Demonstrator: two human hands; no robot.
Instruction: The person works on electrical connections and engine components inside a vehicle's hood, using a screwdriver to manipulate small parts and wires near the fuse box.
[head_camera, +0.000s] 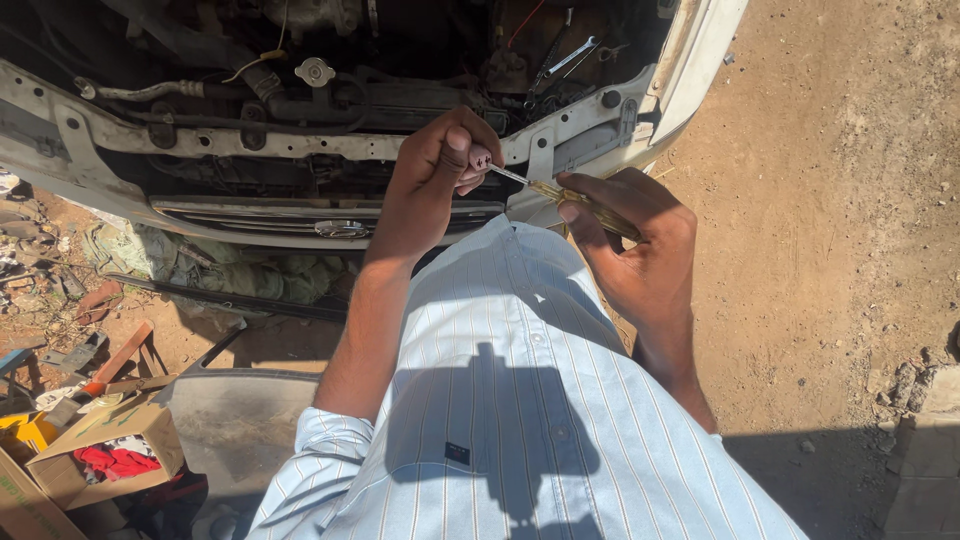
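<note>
A screwdriver (575, 200) has a thin, bright metal shaft and a clear amber plastic handle that shines in the sun. The small part (480, 160) at its tip looks like pale pink, smooth plastic. The car front (620, 125) is white painted metal, dusty and dull, with a glossy chrome badge (341, 229). Black rubber hoses (300, 105) look matt. The shirt (520, 420) is smooth striped cotton cloth. The ground (830, 230) is dry, rough, gritty dirt. A cardboard box (100, 440) is matt brown paperboard holding red cloth (118, 462).
</note>
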